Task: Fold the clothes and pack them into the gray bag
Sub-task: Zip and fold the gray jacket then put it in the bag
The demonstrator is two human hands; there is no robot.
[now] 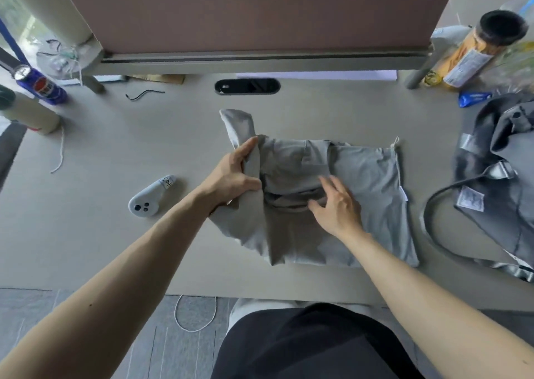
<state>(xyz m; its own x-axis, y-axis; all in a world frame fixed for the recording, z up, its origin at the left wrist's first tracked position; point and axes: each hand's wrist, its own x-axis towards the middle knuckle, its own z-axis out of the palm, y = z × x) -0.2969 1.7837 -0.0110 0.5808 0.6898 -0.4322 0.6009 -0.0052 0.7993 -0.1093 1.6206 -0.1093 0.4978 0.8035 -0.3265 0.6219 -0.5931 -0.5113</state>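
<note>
A light gray garment [372,182] lies partly folded in the middle of the beige table [115,234]. One sleeve end [238,124] sticks up toward the far side. My left hand [231,173] grips a folded edge of the garment at its left side, thumb under the fold. On the cloth's middle rests my right hand [336,205], fingers spread and lightly bent, touching a crease. The gray bag [502,159] sits slumped at the table's right edge, its strap [430,219] looping toward the garment.
A white handheld controller [150,198] lies left of the garment. A blue can [43,85] and a cylinder stand at far left. A tall snack tube [474,52] and a blue packet [474,99] are at far right. A partition board [260,14] closes the back.
</note>
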